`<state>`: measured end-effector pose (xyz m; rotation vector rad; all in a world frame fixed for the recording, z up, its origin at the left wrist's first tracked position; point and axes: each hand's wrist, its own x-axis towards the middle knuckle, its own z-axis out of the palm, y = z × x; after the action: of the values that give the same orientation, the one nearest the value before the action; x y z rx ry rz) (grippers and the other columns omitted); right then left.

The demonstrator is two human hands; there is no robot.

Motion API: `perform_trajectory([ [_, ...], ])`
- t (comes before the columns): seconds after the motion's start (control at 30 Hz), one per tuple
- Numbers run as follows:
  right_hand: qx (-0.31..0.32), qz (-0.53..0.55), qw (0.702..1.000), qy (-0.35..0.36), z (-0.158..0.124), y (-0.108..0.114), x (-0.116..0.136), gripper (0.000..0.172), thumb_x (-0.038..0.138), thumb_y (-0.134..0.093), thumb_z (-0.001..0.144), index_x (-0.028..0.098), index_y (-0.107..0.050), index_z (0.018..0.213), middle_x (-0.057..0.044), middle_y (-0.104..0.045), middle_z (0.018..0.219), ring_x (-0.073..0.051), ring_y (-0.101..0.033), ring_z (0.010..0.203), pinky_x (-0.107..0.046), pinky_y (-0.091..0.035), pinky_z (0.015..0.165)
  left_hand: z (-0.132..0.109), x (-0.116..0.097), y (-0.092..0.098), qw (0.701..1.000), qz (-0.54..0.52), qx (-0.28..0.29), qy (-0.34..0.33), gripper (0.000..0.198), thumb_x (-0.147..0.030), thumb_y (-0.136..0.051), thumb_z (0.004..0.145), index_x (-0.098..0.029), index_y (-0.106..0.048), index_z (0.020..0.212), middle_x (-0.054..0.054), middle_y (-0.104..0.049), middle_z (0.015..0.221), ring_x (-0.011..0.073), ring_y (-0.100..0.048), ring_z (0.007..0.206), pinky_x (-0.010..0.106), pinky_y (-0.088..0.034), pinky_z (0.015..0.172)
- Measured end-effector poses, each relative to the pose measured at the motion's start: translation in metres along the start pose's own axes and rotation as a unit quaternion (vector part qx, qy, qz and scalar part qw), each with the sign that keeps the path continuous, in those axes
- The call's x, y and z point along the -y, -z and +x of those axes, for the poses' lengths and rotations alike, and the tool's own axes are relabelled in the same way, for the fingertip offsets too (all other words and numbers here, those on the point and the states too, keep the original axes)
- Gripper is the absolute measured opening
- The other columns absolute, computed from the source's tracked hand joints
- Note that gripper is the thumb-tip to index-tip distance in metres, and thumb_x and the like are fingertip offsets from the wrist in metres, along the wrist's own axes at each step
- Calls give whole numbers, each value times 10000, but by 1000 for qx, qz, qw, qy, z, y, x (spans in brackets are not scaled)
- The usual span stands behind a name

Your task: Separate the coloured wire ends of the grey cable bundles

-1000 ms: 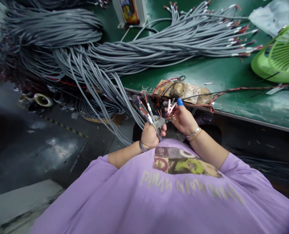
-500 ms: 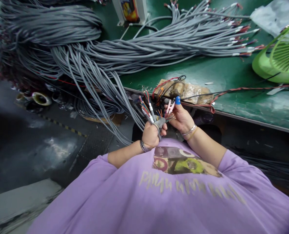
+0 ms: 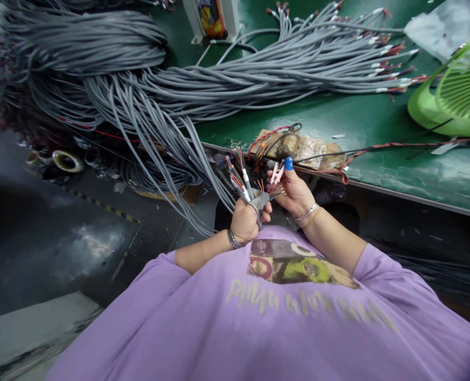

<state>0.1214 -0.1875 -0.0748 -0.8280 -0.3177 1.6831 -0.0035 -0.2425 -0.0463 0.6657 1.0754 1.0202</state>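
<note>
My left hand (image 3: 246, 219) is closed around several grey multi-core cables (image 3: 247, 186), just above my lap. Their stripped ends fan upward in red, green, orange and white wires, with white bands below the bare cores. A grey wrap covers the left thumb. Close on the right, my right hand (image 3: 296, 193) pinches a pink clothes peg (image 3: 275, 174) beside the wire ends. A blue cover (image 3: 288, 163) sits on its thumb tip. Thin wires lie between both hands, and the right fingertips are partly hidden behind them.
Long grey cable bundles (image 3: 235, 84) run across the green bench (image 3: 377, 119) and hang over its edge. A taped brown block (image 3: 312, 148) with red and black leads lies at the front edge. A green fan (image 3: 457, 90) and a plastic bag (image 3: 444, 26) stand right.
Both hands hold almost the same place and grip. Only a very slight shift of the whole view shows.
</note>
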Motion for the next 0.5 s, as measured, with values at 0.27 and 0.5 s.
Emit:
perform_trajectory([
  [0.27,-15,23,1000,-10,0,-2,0,388,561,-789,780,199,-651,743,8,-702,653,-104,-566,518,-241,-478,501,4,7,1,1000,12,-5,2,401,-460,-800,645,-191,-505,678,-54,-571,543,55,-475,378,191,-333,385],
  [0.5,15,43,998,-34,-4,-1,-2,468,666,-716,791,208,-624,756,23,-699,669,-91,-577,537,-214,-468,505,2,5,0,1000,8,-6,2,399,-459,-790,658,-193,-495,689,-57,-575,538,58,-480,369,193,-326,382],
])
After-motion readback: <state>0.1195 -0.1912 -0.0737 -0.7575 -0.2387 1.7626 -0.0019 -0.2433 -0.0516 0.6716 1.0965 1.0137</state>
